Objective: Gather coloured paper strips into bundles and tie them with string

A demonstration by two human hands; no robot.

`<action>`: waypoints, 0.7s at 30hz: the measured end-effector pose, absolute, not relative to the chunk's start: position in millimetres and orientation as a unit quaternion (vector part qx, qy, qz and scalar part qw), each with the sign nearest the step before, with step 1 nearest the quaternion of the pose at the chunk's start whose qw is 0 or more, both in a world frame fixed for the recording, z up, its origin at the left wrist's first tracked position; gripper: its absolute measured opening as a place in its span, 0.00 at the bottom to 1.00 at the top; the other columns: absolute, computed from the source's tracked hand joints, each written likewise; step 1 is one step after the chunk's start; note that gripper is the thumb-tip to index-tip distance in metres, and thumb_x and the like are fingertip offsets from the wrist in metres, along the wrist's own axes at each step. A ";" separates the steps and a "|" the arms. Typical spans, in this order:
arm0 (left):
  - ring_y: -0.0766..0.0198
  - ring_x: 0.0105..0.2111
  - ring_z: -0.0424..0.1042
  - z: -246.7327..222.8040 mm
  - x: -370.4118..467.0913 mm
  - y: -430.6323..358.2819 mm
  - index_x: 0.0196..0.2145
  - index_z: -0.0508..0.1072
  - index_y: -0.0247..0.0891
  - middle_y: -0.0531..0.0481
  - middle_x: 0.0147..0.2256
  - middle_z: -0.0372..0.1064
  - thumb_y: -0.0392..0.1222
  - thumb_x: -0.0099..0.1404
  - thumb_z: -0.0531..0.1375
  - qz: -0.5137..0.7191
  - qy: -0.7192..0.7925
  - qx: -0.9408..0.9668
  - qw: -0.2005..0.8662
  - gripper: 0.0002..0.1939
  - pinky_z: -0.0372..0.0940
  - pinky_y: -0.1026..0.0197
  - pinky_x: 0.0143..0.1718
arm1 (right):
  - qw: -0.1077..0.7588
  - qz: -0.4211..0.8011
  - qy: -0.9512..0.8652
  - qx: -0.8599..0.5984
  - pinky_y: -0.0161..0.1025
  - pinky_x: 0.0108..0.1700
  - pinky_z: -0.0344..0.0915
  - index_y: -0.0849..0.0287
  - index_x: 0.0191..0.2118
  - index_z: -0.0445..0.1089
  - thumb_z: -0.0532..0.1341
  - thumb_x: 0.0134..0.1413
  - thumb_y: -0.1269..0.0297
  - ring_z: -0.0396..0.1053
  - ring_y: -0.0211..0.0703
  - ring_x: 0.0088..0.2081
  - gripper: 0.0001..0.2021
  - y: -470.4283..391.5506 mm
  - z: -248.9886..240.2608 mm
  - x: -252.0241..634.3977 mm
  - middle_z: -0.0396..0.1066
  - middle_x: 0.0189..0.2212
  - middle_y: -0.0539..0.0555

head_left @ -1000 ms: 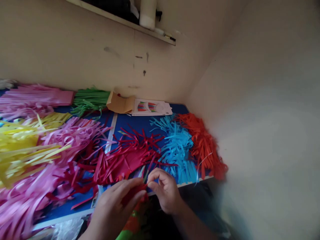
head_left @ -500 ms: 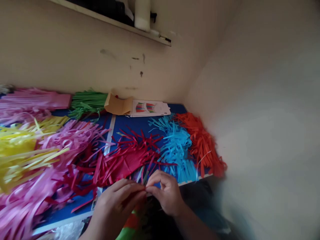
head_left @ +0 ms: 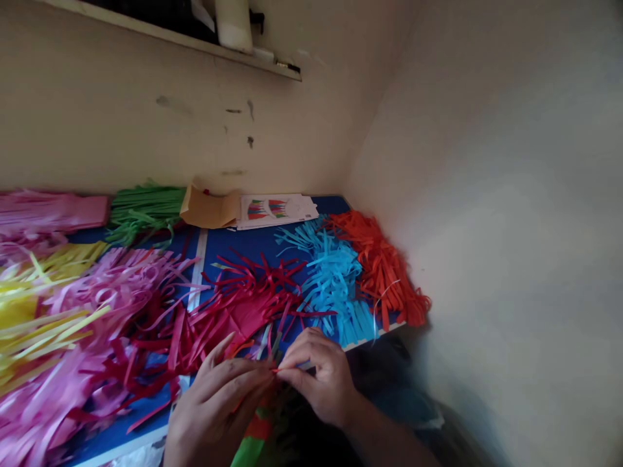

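Close together at the table's front edge, both my hands work with fingertips nearly touching. My right hand (head_left: pixel 318 373) is closed, thumb and forefinger pinching a tiny orange-red strip end (head_left: pixel 275 370). My left hand (head_left: pixel 221 402) is closed around the other side of that strip, index finger partly raised; its palm side is hidden. Below the fingers hangs a green-and-orange paper piece (head_left: pixel 256 436), mostly covered by my left hand. Thin strip ends stick up behind the fingertips. Just beyond lies a crimson fringed tissue bundle (head_left: pixel 238 314).
On the blue table (head_left: pixel 221 243) lie fringed bundles: light blue (head_left: pixel 335 269), orange (head_left: pixel 384 272), pink (head_left: pixel 121 279), yellow (head_left: pixel 19 305) and green (head_left: pixel 148 207). A brown paper folder (head_left: pixel 209 206) and a printed card (head_left: pixel 280 211) rest near the wall. A shelf (head_left: pixel 170 35) juts out above.
The view has shifted right, so the table things sit further left. My left index finger has lifted, and more of the orange-red strip shows between my fingertips.
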State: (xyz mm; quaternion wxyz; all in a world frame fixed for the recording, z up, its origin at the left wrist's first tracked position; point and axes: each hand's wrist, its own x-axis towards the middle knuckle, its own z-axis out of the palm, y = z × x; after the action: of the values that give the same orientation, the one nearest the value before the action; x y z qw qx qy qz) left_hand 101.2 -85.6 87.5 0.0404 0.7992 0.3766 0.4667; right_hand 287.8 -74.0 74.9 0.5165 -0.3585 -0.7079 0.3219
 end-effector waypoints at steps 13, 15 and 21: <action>0.70 0.28 0.79 84.0 113.2 -79.4 0.34 0.75 0.44 0.58 0.29 0.80 0.40 0.66 0.58 0.452 0.353 0.818 0.052 0.06 0.74 0.68 0.38 | 0.517 0.284 -0.711 -0.383 0.41 0.43 0.63 0.56 0.30 0.73 0.64 0.61 0.60 0.74 0.40 0.31 0.10 -78.7 78.4 301.9 0.77 0.27 0.51; 0.70 0.28 0.79 83.5 116.1 -77.7 0.34 0.75 0.44 0.58 0.30 0.80 0.41 0.67 0.57 0.448 0.351 0.820 0.053 0.06 0.73 0.69 0.40 | 0.515 0.285 -0.709 -0.389 0.41 0.43 0.63 0.56 0.29 0.73 0.64 0.62 0.59 0.74 0.39 0.31 0.11 -78.4 78.1 303.0 0.77 0.27 0.51; 0.67 0.26 0.78 58.9 120.1 -75.9 0.31 0.74 0.45 0.57 0.27 0.78 0.59 0.65 0.58 0.398 0.401 0.815 0.128 0.16 0.70 0.71 0.26 | 0.497 0.251 -0.738 -0.382 0.41 0.44 0.62 0.56 0.28 0.72 0.62 0.63 0.55 0.74 0.39 0.31 0.14 -82.5 79.8 306.7 0.77 0.27 0.50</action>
State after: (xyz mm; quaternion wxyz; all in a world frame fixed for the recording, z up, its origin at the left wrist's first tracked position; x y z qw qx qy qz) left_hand 120.1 -75.9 58.9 0.1276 0.8154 0.4010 0.3976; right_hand 306.7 -82.5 79.8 0.4966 -0.3815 -0.7382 0.2507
